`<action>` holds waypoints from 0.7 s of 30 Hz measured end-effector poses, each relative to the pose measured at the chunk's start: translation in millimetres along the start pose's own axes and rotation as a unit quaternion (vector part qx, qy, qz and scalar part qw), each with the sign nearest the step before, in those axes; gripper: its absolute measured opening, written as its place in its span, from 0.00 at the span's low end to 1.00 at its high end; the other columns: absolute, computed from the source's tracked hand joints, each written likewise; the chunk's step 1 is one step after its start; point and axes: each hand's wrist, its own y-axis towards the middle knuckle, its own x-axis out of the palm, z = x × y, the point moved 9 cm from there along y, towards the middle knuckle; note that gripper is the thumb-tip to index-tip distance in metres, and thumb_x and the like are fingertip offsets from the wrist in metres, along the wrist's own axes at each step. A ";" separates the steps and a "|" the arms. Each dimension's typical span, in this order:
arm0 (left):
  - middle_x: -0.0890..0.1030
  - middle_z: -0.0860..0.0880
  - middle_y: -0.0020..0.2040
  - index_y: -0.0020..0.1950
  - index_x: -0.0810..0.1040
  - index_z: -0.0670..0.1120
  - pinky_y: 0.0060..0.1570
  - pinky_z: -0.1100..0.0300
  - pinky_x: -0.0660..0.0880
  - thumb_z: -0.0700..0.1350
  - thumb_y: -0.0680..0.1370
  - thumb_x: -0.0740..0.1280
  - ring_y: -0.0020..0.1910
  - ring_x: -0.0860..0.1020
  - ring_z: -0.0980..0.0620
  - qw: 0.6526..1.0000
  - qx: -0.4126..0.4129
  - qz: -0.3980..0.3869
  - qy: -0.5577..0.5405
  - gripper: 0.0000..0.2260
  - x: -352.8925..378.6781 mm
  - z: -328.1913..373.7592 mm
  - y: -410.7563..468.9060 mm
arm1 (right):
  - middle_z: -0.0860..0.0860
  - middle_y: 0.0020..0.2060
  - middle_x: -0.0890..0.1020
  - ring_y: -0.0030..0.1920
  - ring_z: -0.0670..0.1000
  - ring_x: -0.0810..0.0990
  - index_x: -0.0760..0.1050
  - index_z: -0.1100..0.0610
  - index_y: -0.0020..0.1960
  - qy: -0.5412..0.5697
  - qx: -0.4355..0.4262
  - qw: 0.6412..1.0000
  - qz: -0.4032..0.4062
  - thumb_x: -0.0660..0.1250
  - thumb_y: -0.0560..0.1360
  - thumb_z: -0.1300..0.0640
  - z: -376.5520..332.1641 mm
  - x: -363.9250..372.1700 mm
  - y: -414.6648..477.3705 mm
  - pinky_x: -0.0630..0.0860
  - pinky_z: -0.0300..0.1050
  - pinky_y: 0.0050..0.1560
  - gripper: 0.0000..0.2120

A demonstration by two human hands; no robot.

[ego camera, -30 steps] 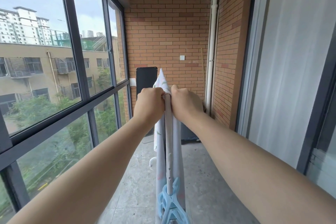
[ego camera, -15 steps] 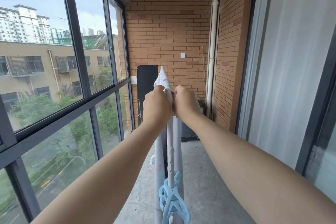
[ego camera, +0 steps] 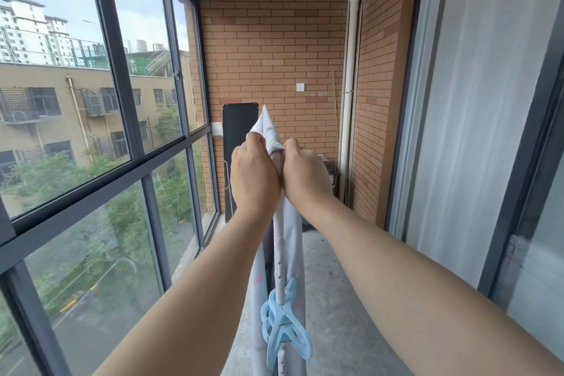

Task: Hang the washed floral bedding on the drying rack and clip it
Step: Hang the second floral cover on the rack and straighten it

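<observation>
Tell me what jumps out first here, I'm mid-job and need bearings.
Dead centre, the left hand and right hand meet, gripping the floral bedding where it drapes over the white rack rail. Nearer the camera, low in frame, a blue clip sits on that rail. Tall dark-framed windows fill the left side.

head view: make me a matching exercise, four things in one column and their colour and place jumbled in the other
1 clip
2 bedding
3 panel
4 pipe

A black, leaning on the brick wall
B light blue, on the rail
C white, running up the right corner
D floral, draped over the rail

Pairs: 1-B, 2-D, 3-A, 4-C
</observation>
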 end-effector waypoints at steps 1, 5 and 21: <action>0.72 0.49 0.38 0.47 0.69 0.43 0.35 0.53 0.62 0.48 0.78 0.55 0.41 0.69 0.45 1.000 0.001 0.005 0.000 0.09 1.6 -0.1 -0.7 | 0.61 0.43 0.82 0.43 0.63 0.81 0.70 0.61 0.51 0.004 0.002 1.000 0.007 0.57 0.82 0.61 0.0 -1.5 -1.9 0.70 0.50 0.36 0.04; 0.74 0.47 0.36 0.45 0.70 0.43 0.35 0.50 0.66 0.43 0.77 0.61 0.39 0.71 0.44 0.999 0.018 0.026 0.012 0.05 7.0 -0.6 -0.9 | 0.60 0.42 0.82 0.43 0.62 0.80 0.70 0.61 0.51 0.013 0.015 1.000 0.012 0.56 0.82 0.62 4.7 -6.3 -6.5 0.76 0.53 0.40 0.05; 0.76 0.48 0.38 0.45 0.71 0.45 0.37 0.49 0.70 0.53 0.74 0.56 0.38 0.72 0.44 0.999 0.021 0.033 -0.015 0.12 9.4 -12.8 -0.7 | 0.61 0.35 0.81 0.34 0.63 0.79 0.73 0.63 0.45 0.089 -0.039 0.989 0.108 0.58 0.83 0.53 2.5 -15.4 -18.5 0.62 0.46 0.32 0.15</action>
